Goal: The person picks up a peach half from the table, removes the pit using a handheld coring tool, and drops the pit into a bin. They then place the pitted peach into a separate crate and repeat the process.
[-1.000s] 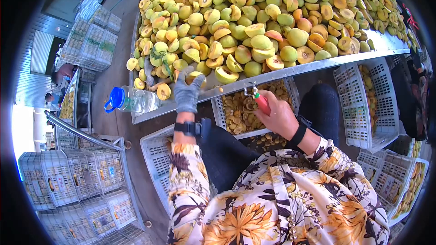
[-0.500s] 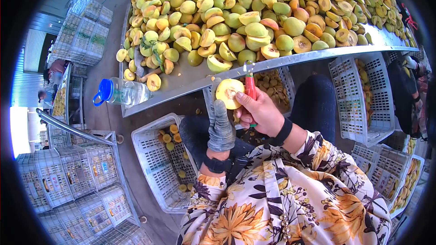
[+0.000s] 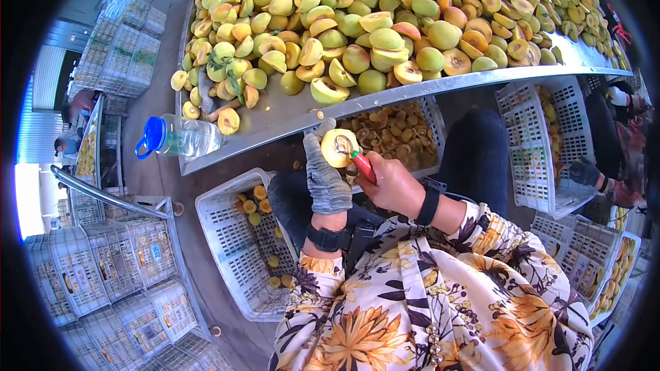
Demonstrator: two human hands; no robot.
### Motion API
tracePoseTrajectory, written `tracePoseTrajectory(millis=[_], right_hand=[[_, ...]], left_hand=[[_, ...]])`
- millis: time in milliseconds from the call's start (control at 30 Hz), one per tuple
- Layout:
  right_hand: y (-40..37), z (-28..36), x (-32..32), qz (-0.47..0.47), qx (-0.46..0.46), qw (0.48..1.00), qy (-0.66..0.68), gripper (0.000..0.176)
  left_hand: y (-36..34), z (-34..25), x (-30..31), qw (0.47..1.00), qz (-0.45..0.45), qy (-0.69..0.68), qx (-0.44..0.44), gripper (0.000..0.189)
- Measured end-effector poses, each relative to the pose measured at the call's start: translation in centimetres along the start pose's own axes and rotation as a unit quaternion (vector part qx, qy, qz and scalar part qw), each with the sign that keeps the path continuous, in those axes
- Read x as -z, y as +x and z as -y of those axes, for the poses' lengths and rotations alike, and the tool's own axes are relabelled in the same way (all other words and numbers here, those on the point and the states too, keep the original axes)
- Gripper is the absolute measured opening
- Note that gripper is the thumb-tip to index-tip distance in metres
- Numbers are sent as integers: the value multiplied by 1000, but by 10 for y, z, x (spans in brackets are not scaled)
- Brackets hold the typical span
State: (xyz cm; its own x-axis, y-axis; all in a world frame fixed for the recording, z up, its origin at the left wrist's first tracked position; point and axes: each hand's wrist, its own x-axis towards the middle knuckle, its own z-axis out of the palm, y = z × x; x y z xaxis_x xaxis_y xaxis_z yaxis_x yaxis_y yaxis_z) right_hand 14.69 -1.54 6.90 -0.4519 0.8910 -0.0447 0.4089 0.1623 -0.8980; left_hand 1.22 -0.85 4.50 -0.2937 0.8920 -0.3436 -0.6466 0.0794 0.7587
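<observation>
My left hand [image 3: 327, 177], in a grey knit glove, holds a halved yellow peach [image 3: 331, 154] with its cut face up. My bare right hand [image 3: 397, 187] is closed round the red handle of a pitting tool [image 3: 364, 167]. The tool's curved metal loop lies against the centre of the peach's cut face. Both hands are just in front of the metal table's edge [image 3: 385, 99], above my lap. Peach halves [image 3: 330, 91] are heaped on the table beyond them.
A blue-capped water bottle [image 3: 185, 136] lies at the table's left corner. White crates [image 3: 230, 261] with peach pieces stand left and right of my legs; another crate [image 3: 434, 124] is under the table. Stacked crates [image 3: 96, 261] fill the left. A co-worker's gloved hand [image 3: 584, 172] shows at right.
My right hand has turned the tool from upright to pointing at the peach, bringing its loop onto the cut face. The peach has shifted slightly left and down. A co-worker's gloved hand has appeared over the right crate.
</observation>
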Motion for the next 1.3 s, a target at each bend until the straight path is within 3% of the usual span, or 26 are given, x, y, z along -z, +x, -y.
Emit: tracePoseTrajectory(millis=[133,200,267,333,400,467,500,633,733,833,933,1000,1067,1133,1200,1233,1267,1300], right_hand=[[-6,0,2,6,-17,999,-31,20],[-10,2,1,7,-33,999,-29,20],[-12,4,-1,8,-46,999,-27,19],[-14,5,-2,33,-49,998,-15,17],[-11,5,2,53,-50,997,-17,18],[-11,2,8,74,9,996,-47,20],[-10,1,10,89,14,995,-53,21],[-1,4,17,121,2,991,-52,21],[1,6,20,156,10,984,-81,22],[-1,2,17,176,0,981,-84,21],[-3,7,15,165,-18,986,-16,22],[-3,14,21,218,-87,970,66,20],[-4,8,19,232,-97,967,46,20],[-7,-1,13,247,-107,963,27,19],[-5,0,11,216,-11,976,15,16],[-3,5,14,217,-11,976,16,16],[0,11,20,298,-134,933,150,16],[2,18,24,367,-253,851,278,16]], left_hand=[[-2,3,-2,999,16,32,-29,49],[-2,11,-6,954,19,205,-220,47],[-4,11,-10,961,-1,172,-216,44],[-1,7,-4,989,14,117,-85,41],[4,-2,3,991,34,107,-67,37],[3,-17,3,983,127,52,122,34],[2,-22,0,980,124,44,146,32],[1,-15,1,986,96,12,134,29],[-2,-15,0,995,59,-38,74,27],[0,-23,2,981,89,-18,171,23],[-2,-17,0,991,76,-23,105,17],[-3,-15,1,992,71,-19,103,18],[-1,-14,7,992,66,-14,103,19],[7,-19,17,963,136,15,233,22],[4,-21,15,965,132,10,227,20],[1,-23,11,971,135,2,198,21],[0,-23,9,976,137,-6,169,21],[-1,-21,8,976,136,-5,170,21]])
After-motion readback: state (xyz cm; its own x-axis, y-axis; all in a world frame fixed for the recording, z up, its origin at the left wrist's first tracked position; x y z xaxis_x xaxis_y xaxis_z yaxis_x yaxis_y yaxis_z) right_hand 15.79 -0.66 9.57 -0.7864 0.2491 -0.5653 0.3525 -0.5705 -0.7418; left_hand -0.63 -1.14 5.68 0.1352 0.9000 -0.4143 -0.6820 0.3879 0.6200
